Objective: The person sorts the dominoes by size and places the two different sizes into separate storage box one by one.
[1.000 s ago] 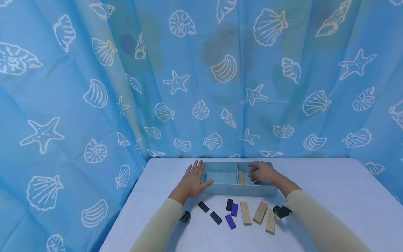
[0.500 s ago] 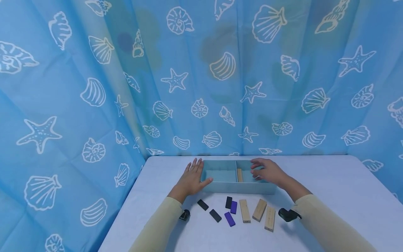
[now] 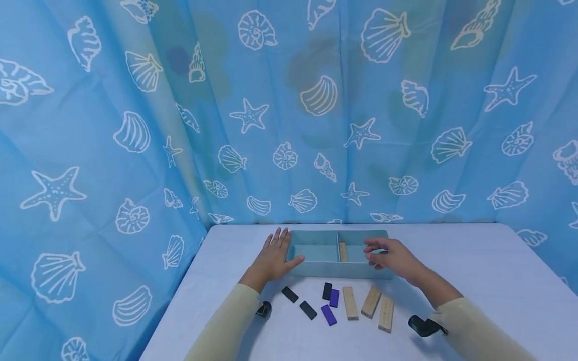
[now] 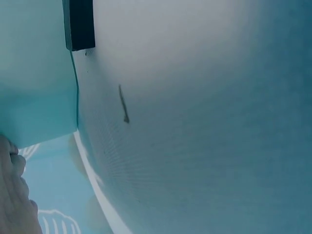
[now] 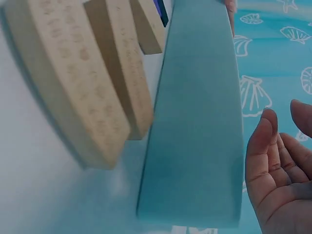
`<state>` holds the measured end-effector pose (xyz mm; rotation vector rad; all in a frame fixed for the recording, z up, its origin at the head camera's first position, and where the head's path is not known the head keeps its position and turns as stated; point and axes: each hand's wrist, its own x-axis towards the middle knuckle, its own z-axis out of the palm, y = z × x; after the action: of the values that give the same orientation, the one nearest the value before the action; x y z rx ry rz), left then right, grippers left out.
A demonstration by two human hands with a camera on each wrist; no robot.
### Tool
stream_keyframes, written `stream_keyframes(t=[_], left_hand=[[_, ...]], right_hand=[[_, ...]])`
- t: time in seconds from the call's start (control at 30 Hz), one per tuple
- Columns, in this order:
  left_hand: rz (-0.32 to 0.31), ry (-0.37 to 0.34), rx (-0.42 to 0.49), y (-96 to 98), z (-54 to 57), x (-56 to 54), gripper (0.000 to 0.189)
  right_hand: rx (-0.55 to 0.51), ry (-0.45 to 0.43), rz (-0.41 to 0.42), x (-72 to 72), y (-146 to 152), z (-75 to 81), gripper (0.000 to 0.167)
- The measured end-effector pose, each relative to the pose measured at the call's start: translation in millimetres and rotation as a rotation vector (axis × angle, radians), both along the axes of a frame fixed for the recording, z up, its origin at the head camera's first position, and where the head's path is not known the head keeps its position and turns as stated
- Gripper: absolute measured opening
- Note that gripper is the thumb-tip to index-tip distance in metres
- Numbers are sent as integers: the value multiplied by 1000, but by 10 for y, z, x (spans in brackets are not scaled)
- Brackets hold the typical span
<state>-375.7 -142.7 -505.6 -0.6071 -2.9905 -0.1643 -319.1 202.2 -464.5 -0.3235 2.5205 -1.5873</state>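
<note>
A light blue-green box [image 3: 316, 269] with a divider stands toward the back of the table. My left hand [image 3: 273, 259] lies against its left end with fingers straight and thumb over the front rim. One wooden block [image 3: 343, 252] is inside the right compartment, along the divider. Over that compartment's right end is my right hand [image 3: 395, 256], fingers loosely bent. In the right wrist view, the right hand [image 5: 280, 180] shows its palm with nothing in it, beside the box wall [image 5: 195, 122]. The left wrist view catches only part of the left hand [image 4: 17, 190].
Before the box lie three wooden blocks [image 3: 350, 303], two purple blocks [image 3: 328, 315] and three black blocks [image 3: 308, 310]. Dark wrist cameras [image 3: 424, 326] hang below both sleeves. A shell-patterned blue curtain [image 3: 280, 115] borders the back and left of the white table [image 3: 451, 260].
My right hand has drawn back to the right and slightly down, away from the divider. The left hand stays at the box's left end. The blocks have not moved.
</note>
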Motion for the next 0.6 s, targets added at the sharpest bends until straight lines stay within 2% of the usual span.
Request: stream_keyframes(t=[0.3,0.6], left_hand=[[6,0,-1,-11,10,-4,92],[-1,-5,21,0,-11,-1,91]], right_hand=[[13,77,-28,212,96,-57,47],[9,16,-27,414,165,-181,48]])
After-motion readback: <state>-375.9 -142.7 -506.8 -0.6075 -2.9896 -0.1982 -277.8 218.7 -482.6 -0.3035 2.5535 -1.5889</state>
